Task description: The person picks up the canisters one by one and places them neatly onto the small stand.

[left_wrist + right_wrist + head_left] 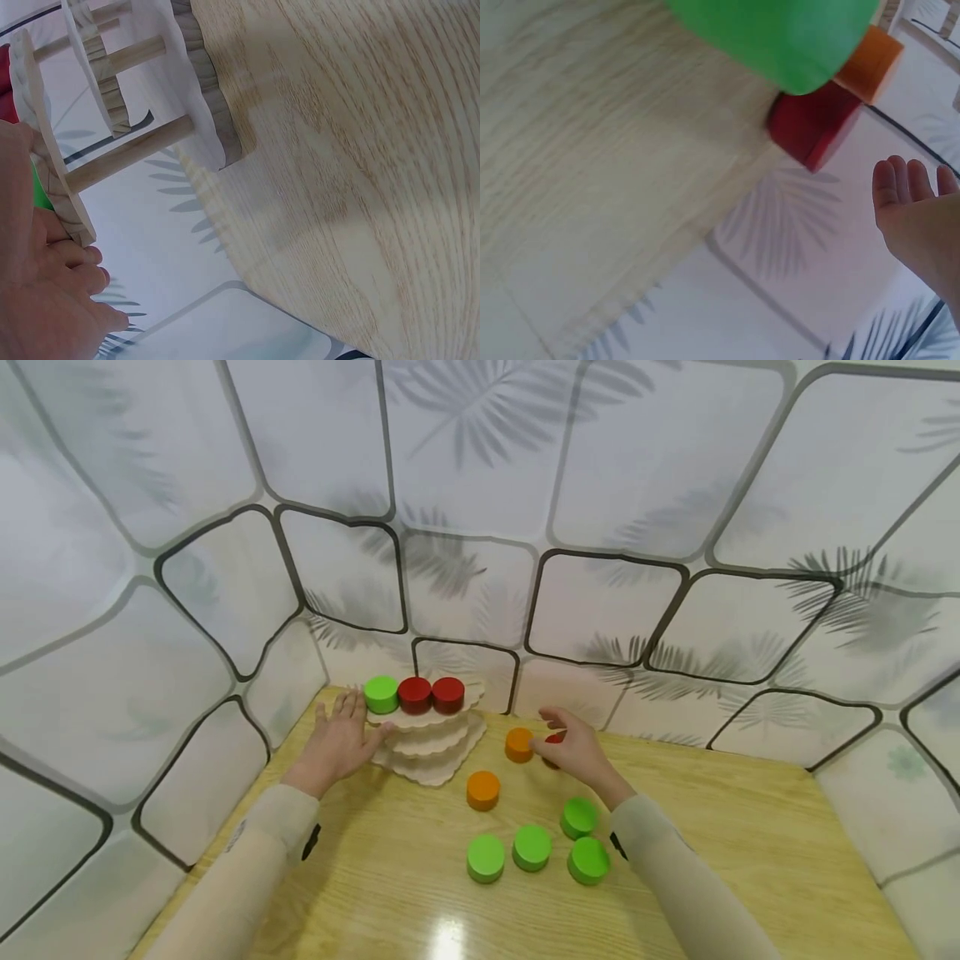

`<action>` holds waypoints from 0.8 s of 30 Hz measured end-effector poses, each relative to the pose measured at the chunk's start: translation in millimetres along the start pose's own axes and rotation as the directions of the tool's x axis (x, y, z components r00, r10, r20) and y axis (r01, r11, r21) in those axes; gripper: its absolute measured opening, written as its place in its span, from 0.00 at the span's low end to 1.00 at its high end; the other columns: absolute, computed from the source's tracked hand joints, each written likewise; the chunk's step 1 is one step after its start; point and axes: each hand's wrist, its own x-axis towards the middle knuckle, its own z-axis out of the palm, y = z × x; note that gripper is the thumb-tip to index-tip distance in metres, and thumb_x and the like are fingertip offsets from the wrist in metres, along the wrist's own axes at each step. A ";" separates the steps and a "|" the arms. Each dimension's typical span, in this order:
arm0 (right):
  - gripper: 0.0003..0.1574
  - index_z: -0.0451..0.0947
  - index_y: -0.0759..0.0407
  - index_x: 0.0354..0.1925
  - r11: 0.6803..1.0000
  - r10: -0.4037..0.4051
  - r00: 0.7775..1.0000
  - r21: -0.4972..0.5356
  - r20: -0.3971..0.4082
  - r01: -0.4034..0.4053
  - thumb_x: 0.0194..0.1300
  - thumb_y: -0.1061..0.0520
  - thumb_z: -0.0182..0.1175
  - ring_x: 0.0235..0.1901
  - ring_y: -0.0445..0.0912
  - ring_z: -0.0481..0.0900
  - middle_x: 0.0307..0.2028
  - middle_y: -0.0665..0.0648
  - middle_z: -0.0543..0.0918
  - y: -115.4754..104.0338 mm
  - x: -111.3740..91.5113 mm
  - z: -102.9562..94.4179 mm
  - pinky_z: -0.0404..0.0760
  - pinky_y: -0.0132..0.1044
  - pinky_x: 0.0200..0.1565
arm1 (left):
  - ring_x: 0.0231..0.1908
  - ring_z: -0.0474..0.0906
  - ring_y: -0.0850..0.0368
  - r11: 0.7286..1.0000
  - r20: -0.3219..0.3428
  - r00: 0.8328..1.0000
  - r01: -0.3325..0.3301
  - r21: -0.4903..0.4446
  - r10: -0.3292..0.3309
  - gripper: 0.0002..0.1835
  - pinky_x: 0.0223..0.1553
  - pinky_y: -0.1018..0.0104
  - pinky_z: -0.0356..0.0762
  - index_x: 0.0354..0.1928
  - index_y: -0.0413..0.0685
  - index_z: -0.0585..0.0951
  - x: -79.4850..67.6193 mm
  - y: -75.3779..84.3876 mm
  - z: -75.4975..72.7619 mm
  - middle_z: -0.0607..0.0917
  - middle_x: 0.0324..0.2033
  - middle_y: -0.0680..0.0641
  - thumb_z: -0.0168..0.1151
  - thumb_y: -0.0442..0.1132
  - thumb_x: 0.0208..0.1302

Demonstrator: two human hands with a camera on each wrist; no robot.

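Note:
My left hand point(341, 743) rests at the left end of the scalloped wooden tiered stand point(427, 745), fingers extended and thumb across the top tier's front edge. Beside those fingers, a bright green disc point(381, 695) sits on the top tier with two dark red discs point(431, 695) to its right. In the left wrist view, fingertips touch the end of the top board point(56, 169). My right hand point(576, 750) hovers over another red disc point(552, 760), fingers spread and holding nothing. An orange disc point(519, 745) stands just left of the right thumb.
A second orange disc point(483, 791) stands in front of the stand. Several green discs point(532, 848) are grouped nearer on the wooden table point(360, 877), near the right forearm. Patterned white wall panels point(472, 585) rise behind and at both sides.

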 end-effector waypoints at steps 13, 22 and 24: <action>0.42 0.68 0.65 0.75 0.996 0.090 0.996 -0.021 -0.002 -0.090 0.70 0.53 0.70 0.67 0.65 0.75 0.72 0.70 0.74 34.5 -11.3 -8.0 0.78 0.61 0.66 | 0.81 0.47 0.26 1.000 0.004 1.000 0.001 -0.007 -0.001 0.51 0.76 0.21 0.42 0.80 0.22 0.49 -1.1 0.4 -0.7 0.50 0.81 0.25 0.37 0.66 0.83; 0.43 0.67 0.67 0.75 0.991 0.129 0.992 -0.028 -0.002 -0.129 0.70 0.53 0.70 0.65 0.66 0.77 0.71 0.71 0.74 48.2 -12.5 -6.2 0.77 0.62 0.66 | 0.81 0.47 0.26 1.000 0.011 1.000 0.004 -0.005 -0.004 0.50 0.76 0.21 0.42 0.80 0.22 0.49 -0.9 0.6 -0.8 0.49 0.81 0.25 0.37 0.66 0.83; 0.44 0.67 0.68 0.75 0.991 0.133 0.991 -0.034 -0.002 -0.133 0.69 0.55 0.71 0.63 0.65 0.78 0.71 0.71 0.75 51.5 -12.6 -4.2 0.78 0.61 0.65 | 0.81 0.47 0.26 1.000 0.008 1.000 0.004 -0.006 -0.004 0.50 0.76 0.21 0.42 0.80 0.23 0.49 -1.0 0.4 -0.6 0.49 0.81 0.25 0.37 0.66 0.83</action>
